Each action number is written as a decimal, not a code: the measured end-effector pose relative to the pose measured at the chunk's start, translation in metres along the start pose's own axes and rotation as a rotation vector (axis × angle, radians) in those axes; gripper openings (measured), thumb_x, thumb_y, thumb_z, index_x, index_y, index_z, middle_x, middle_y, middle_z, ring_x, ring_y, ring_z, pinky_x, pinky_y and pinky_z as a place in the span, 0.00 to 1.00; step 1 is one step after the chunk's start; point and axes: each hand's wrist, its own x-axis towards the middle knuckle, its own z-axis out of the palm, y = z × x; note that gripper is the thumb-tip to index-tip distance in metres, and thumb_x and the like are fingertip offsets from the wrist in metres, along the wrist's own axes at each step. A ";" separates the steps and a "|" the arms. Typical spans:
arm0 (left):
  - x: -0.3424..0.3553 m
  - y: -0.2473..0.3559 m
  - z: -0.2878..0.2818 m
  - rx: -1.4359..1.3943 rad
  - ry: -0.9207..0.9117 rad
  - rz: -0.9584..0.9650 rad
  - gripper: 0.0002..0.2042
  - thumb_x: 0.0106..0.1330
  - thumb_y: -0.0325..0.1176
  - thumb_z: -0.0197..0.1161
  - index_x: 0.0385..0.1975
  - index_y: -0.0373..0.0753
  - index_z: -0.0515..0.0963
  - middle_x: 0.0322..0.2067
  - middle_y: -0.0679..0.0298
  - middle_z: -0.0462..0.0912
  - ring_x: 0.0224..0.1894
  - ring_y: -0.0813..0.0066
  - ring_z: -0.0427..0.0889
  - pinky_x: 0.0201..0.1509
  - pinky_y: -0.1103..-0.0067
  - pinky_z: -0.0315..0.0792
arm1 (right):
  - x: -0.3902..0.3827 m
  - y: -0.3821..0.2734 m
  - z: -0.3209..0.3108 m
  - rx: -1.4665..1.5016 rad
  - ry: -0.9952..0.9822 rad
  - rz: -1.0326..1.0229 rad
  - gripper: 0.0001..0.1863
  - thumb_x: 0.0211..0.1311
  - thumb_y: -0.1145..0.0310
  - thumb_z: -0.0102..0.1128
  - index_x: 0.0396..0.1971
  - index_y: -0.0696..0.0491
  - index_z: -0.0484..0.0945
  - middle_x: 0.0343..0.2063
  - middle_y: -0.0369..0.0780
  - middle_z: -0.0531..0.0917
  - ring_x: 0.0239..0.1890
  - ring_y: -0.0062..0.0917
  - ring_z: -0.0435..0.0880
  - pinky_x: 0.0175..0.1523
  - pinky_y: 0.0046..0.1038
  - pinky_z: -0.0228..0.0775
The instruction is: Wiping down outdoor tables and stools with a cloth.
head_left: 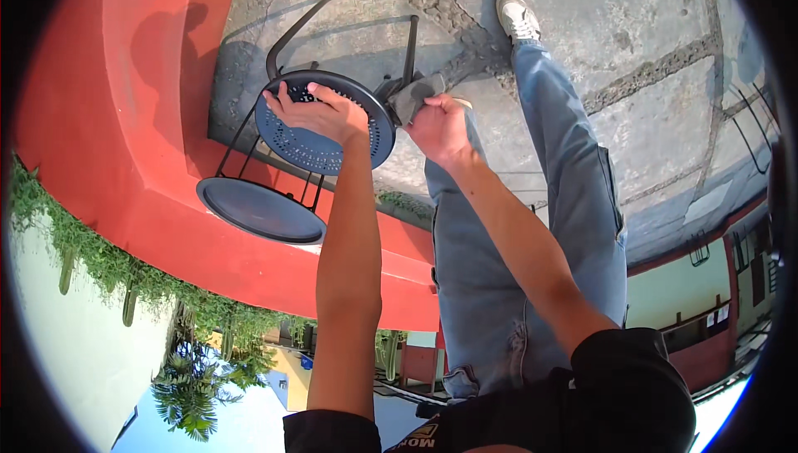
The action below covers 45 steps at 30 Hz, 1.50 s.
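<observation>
A dark metal chair [301,144] with a round, perforated seat stands at the left, its legs on the paving. My left hand [320,114] lies across the seat with fingers and thumb apart, the fingertips near the rim. At the seat's right side, my right hand [440,130] is closed on a grey cloth [411,102]. The cloth hangs against the chair's frame by the top of a leg and hides part of it. The round backrest [262,208] is joined to the seat by thin bars.
A red curved ledge [158,120] runs along the left, close behind the chair. Green plants [125,266] hang beyond it. Grey paving slabs [640,29] with rough seams spread ahead. My shoe [517,17] is planted on them, and more dark metal chairs [752,129] show at the far right.
</observation>
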 end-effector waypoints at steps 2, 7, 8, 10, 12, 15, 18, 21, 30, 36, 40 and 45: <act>-0.004 0.013 0.003 0.014 -0.036 -0.041 0.27 0.82 0.49 0.46 0.65 0.29 0.62 0.75 0.39 0.55 0.71 0.40 0.61 0.73 0.50 0.59 | -0.002 -0.005 0.007 0.049 -0.055 0.028 0.21 0.65 0.58 0.49 0.51 0.54 0.78 0.53 0.42 0.86 0.57 0.35 0.80 0.64 0.37 0.64; 0.008 0.002 -0.012 0.061 -0.084 -0.073 0.25 0.79 0.44 0.47 0.66 0.30 0.61 0.76 0.38 0.50 0.74 0.40 0.55 0.76 0.48 0.54 | 0.005 0.024 0.044 0.039 0.066 -0.012 0.18 0.81 0.59 0.46 0.54 0.56 0.78 0.53 0.44 0.86 0.59 0.37 0.82 0.71 0.38 0.66; 0.012 -0.004 -0.015 0.062 -0.073 -0.042 0.24 0.77 0.40 0.49 0.66 0.30 0.61 0.77 0.38 0.50 0.76 0.39 0.54 0.76 0.47 0.53 | 0.012 0.029 0.053 0.004 0.094 -0.026 0.17 0.84 0.59 0.47 0.53 0.56 0.77 0.50 0.44 0.86 0.57 0.37 0.84 0.69 0.38 0.69; 0.000 0.020 0.004 -0.003 -0.088 -0.049 0.24 0.76 0.39 0.50 0.66 0.31 0.62 0.77 0.38 0.50 0.77 0.39 0.52 0.76 0.46 0.52 | 0.047 -0.001 0.015 0.033 0.189 -0.087 0.15 0.86 0.59 0.47 0.46 0.57 0.75 0.38 0.41 0.83 0.43 0.36 0.83 0.56 0.42 0.78; 0.001 0.007 0.004 0.003 -0.049 0.017 0.24 0.76 0.39 0.51 0.65 0.31 0.62 0.76 0.37 0.52 0.77 0.38 0.54 0.76 0.46 0.52 | 0.062 -0.005 0.021 0.100 0.332 0.015 0.15 0.86 0.60 0.44 0.40 0.56 0.71 0.29 0.39 0.75 0.30 0.31 0.76 0.46 0.46 0.79; -0.003 -0.004 0.000 0.030 -0.037 0.030 0.25 0.77 0.41 0.50 0.67 0.31 0.61 0.76 0.37 0.53 0.76 0.37 0.55 0.75 0.46 0.52 | 0.081 -0.025 0.028 0.022 0.444 0.184 0.15 0.85 0.66 0.39 0.33 0.53 0.66 0.22 0.36 0.69 0.21 0.26 0.69 0.38 0.41 0.73; 0.003 -0.008 0.002 -0.009 -0.019 0.029 0.25 0.78 0.41 0.48 0.68 0.31 0.62 0.76 0.36 0.52 0.77 0.36 0.53 0.75 0.46 0.51 | 0.114 -0.042 0.015 -0.094 0.484 0.288 0.15 0.83 0.67 0.39 0.31 0.52 0.64 0.20 0.35 0.66 0.19 0.24 0.66 0.35 0.39 0.71; -0.006 -0.009 -0.004 0.136 -0.150 0.105 0.34 0.77 0.34 0.50 0.76 0.28 0.43 0.77 0.32 0.46 0.77 0.35 0.53 0.73 0.47 0.61 | 0.162 -0.070 -0.008 -0.169 0.529 0.305 0.15 0.82 0.66 0.39 0.29 0.51 0.64 0.17 0.32 0.63 0.17 0.22 0.63 0.33 0.39 0.70; 0.000 -0.016 0.001 -0.023 -0.101 0.107 0.30 0.83 0.46 0.43 0.67 0.19 0.56 0.75 0.30 0.49 0.79 0.36 0.51 0.79 0.47 0.50 | 0.316 -0.115 -0.078 -0.727 0.505 0.193 0.14 0.81 0.68 0.41 0.30 0.54 0.67 0.16 0.36 0.68 0.16 0.27 0.67 0.30 0.41 0.75; -0.008 -0.010 0.008 -0.088 -0.097 0.096 0.28 0.83 0.40 0.44 0.69 0.18 0.57 0.75 0.27 0.49 0.78 0.34 0.52 0.77 0.46 0.50 | 0.313 -0.123 -0.081 -0.971 0.551 0.212 0.15 0.83 0.63 0.40 0.34 0.52 0.71 0.19 0.37 0.73 0.17 0.28 0.73 0.33 0.39 0.77; -0.003 -0.009 -0.007 -0.008 -0.129 0.051 0.32 0.81 0.44 0.46 0.69 0.17 0.59 0.76 0.28 0.49 0.77 0.36 0.52 0.77 0.47 0.47 | 0.264 -0.173 -0.076 -1.494 0.472 0.289 0.19 0.79 0.54 0.47 0.49 0.47 0.87 0.40 0.37 0.93 0.36 0.23 0.90 0.38 0.34 0.80; 0.003 -0.004 -0.011 -0.087 -0.115 0.040 0.27 0.81 0.41 0.48 0.66 0.20 0.61 0.76 0.29 0.50 0.77 0.34 0.52 0.77 0.48 0.48 | 0.167 -0.283 -0.049 -1.083 0.234 0.318 0.22 0.75 0.56 0.52 0.58 0.55 0.80 0.50 0.41 0.89 0.49 0.29 0.89 0.59 0.35 0.79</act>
